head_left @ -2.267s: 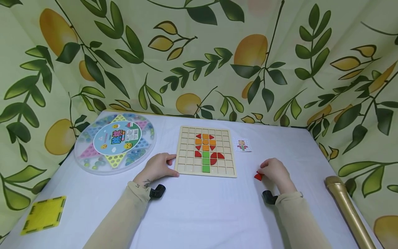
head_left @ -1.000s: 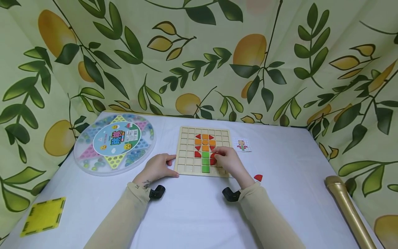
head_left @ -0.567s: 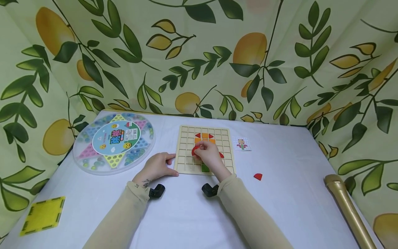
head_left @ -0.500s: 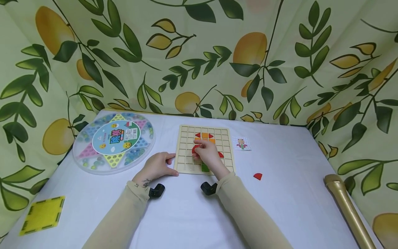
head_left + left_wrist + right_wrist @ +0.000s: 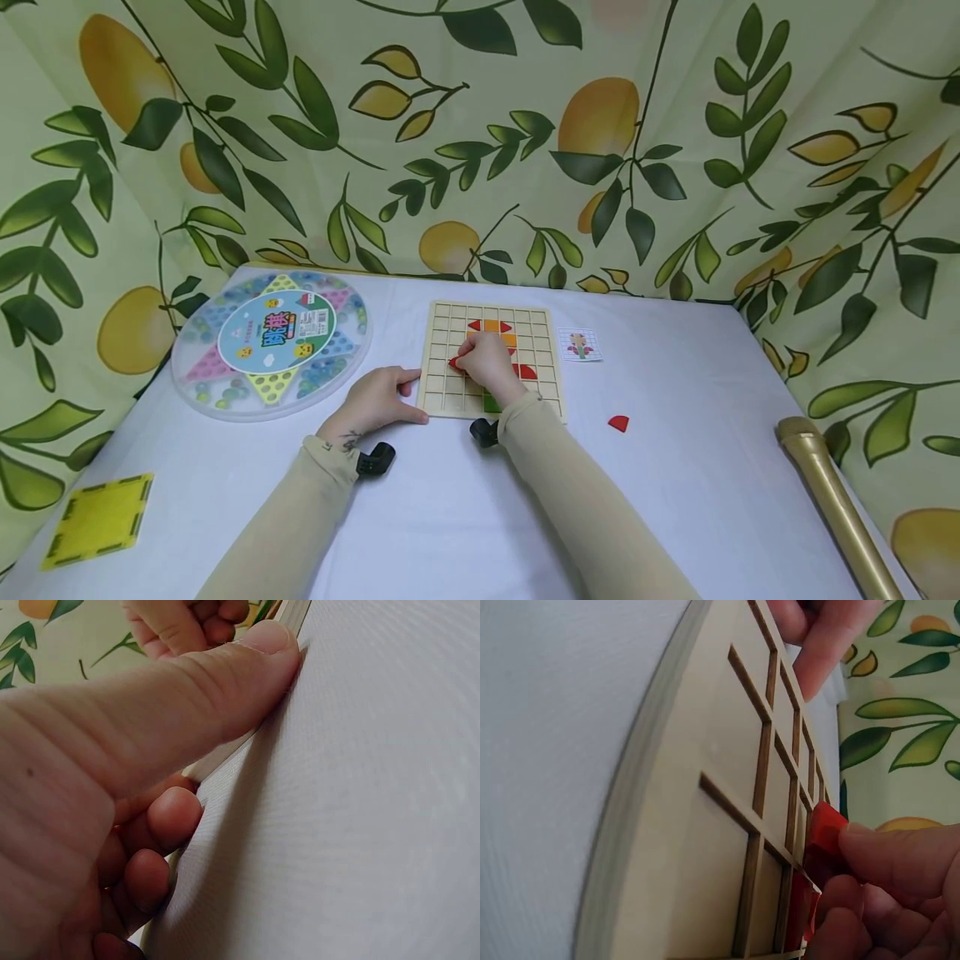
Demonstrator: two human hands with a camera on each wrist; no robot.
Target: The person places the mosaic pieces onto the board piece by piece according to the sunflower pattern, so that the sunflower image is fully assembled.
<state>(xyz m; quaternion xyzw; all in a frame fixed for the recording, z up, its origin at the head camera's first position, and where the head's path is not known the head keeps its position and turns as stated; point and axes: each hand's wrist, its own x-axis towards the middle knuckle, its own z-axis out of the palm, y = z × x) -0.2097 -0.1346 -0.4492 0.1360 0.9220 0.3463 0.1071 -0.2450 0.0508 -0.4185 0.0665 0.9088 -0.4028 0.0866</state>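
My left hand (image 5: 377, 395) holds the near-left corner of a wooden grid board (image 5: 442, 406), with the thumb at its front edge. In the left wrist view the thumb (image 5: 247, 682) touches the board's side and the other fingers curl by its left edge. Over the board's left half, my right hand (image 5: 486, 364) pinches a red quarter-circle piece (image 5: 826, 829) between thumb and finger. Orange tiles (image 5: 491, 326), red pieces (image 5: 528, 372) and a green tile (image 5: 491, 404) sit in the grid; the right hand covers part of this pattern.
Right of the board lie a small pattern card (image 5: 580, 344) and a loose red quarter-circle piece (image 5: 618, 423). A round game case (image 5: 277, 333) with marbles stands at left, a yellow square frame (image 5: 99, 521) at near left. A gold microphone (image 5: 832, 492) lies at far right.
My right hand has taken one red piece from the table at right and moved left with it across the board. One loose red piece stays behind. The left hand keeps its place.
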